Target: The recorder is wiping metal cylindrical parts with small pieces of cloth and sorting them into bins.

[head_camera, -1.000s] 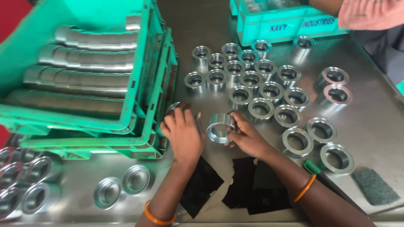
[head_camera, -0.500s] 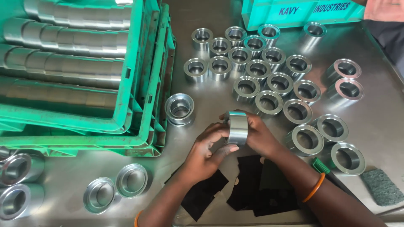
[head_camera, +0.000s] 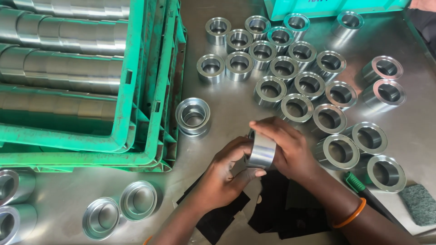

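Shiny metal ring (head_camera: 262, 151), held up between both hands, just above the table (head_camera: 227, 104) and over some black cloth pieces (head_camera: 277, 208). Stands on its edge now, smooth side facing up. A second ago, lay flatter with the hole showing. So, turned over in the hands, it seems, to bring the outside wall into view.

Left hand (head_camera: 222, 174) half closed, thumb and fingers curled under the ring and pinching its near side. Right hand (head_camera: 286, 147) curved over the top and far side, fingers bent and pressing on it. Both hands touching the ring. Neither one flat on the table.

Just beside the hands, to the left, one more ring (head_camera: 193, 117) standing alone by the green crate (head_camera: 150, 90). Hidden behind the left hand a second ago, plain to see now.

Farther up and to the right, a big bunch of rings (head_camera: 290, 68) standing close together, holes up. None of them shifted. Inside the green crate, long shiny tubes (head_camera: 63, 31) lying side by side.

Down in the left corner, two shallow metal cups (head_camera: 118, 211) near each other. By the right arm, an orange bangle (head_camera: 349, 215) on the wrist, a green-handled tool (head_camera: 356, 181) and a grey scrub pad (head_camera: 420, 204) on the table.
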